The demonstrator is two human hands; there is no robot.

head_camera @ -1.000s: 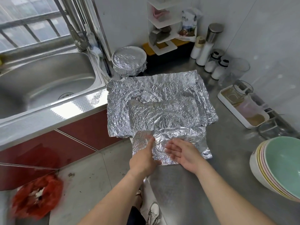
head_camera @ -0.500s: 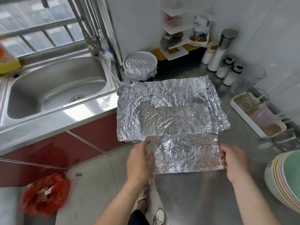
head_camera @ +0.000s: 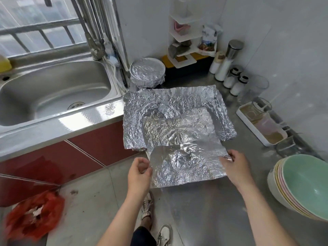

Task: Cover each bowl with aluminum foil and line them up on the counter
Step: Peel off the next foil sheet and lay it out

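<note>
At six o'clock on the counter (head_camera: 204,213), I see my left hand (head_camera: 139,173) and right hand (head_camera: 234,166) pinching opposite edges of the foil sheet (head_camera: 186,166), fingers clamped. Stacked bowls (head_camera: 301,189) sit at four o'clock, the foil-covered bowl (head_camera: 147,72) at eleven.

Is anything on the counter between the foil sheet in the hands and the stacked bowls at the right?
Nothing visible. The left hand and right hand hold the foil sheet; only bare counter lies between it and the stacked bowls. The white tray stands farther back.
</note>
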